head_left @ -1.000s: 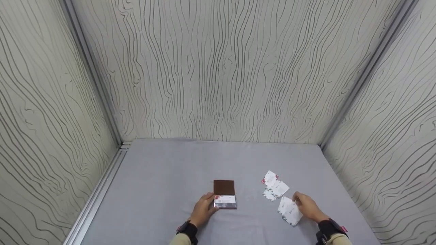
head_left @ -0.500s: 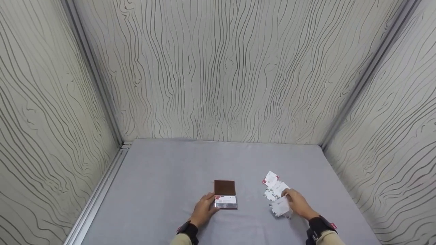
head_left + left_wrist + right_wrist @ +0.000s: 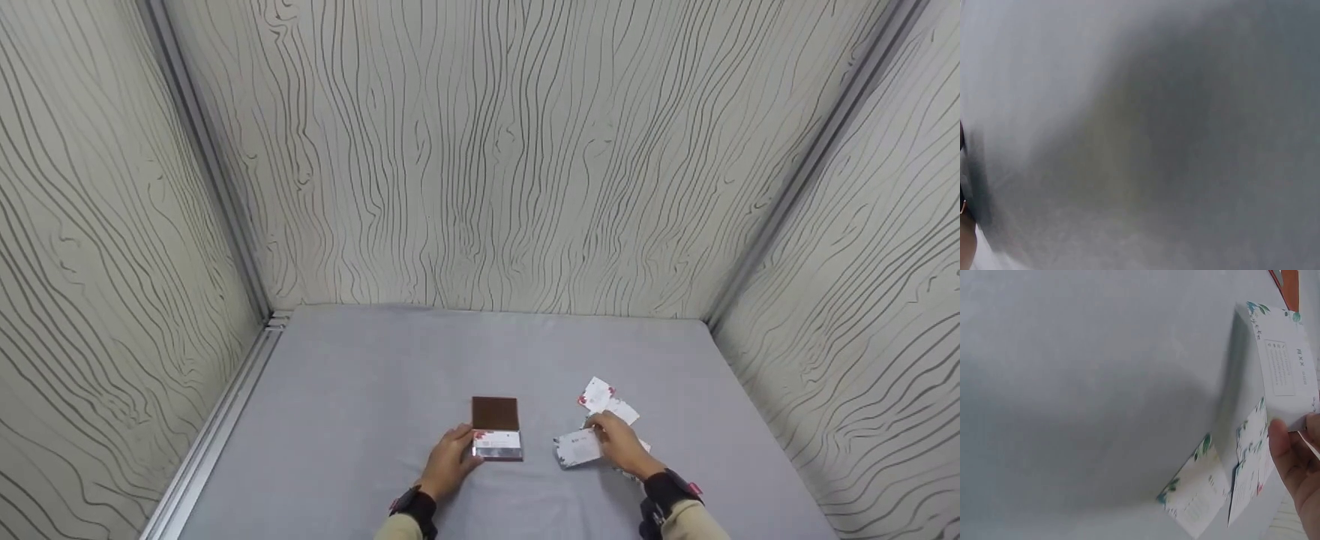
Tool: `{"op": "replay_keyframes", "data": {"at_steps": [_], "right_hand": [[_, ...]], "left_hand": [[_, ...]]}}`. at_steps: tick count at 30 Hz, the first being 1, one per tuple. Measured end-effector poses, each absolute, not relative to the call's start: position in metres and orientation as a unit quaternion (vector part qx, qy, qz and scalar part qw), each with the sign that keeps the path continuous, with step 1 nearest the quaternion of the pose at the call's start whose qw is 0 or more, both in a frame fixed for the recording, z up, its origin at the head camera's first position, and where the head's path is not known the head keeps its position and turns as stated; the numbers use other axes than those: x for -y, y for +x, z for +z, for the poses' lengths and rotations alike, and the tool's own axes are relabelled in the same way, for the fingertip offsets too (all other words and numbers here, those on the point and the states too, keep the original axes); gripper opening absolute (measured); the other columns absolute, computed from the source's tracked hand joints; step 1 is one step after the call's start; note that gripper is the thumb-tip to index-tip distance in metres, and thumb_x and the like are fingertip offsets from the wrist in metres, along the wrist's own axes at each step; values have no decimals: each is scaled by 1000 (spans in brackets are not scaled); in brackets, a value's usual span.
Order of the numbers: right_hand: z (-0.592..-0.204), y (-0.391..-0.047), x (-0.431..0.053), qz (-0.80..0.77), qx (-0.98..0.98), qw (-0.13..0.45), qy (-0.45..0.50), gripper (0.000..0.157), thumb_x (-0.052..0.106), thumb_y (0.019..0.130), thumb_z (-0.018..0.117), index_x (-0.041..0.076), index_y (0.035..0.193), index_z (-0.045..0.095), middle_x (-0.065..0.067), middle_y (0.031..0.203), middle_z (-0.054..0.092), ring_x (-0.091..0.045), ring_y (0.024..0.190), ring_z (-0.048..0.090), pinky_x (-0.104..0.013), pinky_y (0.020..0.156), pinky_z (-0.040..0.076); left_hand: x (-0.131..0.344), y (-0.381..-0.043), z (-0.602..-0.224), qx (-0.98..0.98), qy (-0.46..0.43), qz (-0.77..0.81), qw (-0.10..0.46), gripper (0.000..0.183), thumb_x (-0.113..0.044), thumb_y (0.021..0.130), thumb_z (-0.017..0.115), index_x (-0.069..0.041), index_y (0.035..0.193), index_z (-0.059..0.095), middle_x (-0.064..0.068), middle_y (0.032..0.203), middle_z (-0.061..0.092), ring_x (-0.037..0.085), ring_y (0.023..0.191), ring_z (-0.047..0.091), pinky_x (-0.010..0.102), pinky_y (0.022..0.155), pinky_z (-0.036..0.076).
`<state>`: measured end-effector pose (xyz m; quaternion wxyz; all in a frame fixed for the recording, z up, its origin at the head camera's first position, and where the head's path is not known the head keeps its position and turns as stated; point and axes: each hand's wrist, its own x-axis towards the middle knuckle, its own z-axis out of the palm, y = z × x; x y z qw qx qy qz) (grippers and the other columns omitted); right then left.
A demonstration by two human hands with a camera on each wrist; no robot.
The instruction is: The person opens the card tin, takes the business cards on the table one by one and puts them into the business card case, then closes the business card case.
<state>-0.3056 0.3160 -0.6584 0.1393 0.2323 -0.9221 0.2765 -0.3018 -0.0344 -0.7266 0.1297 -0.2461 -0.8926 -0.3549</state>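
A brown card holder lies opened flat on the grey cloth, with a white card showing red flowers in its lower half's clear pocket. My left hand grips the holder's left edge, thumb at the lower corner. To the right of it, my right hand pinches a white business card by one end. In the right wrist view this card is raised over the cloth, printed with green leaves and small text, thumb and fingers at its near end. The left wrist view shows mostly shadowed cloth.
Several loose cards lie right of the holder: a red-flowered card at the far end, another card overlapping it, and a leaf-printed card under the right wrist. Patterned panels stand behind and at both sides.
My right hand has lifted a card from the nearer cards at the right and carried it left toward the holder. The left hand stays at the holder's edge.
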Motion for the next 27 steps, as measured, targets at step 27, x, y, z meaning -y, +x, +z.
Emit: {"op": "replay_keyframes", "data": {"at_steps": [27], "right_hand": [[-656, -323, -240, 302, 914, 122, 241, 12, -10, 89, 61, 0, 94, 66, -10, 88, 66, -25, 82, 63, -39, 71, 55]], "left_hand": [[36, -301, -724, 894, -255, -348, 124, 53, -18, 86, 76, 14, 124, 60, 27, 130, 59, 41, 123, 54, 52, 107, 40]]}}
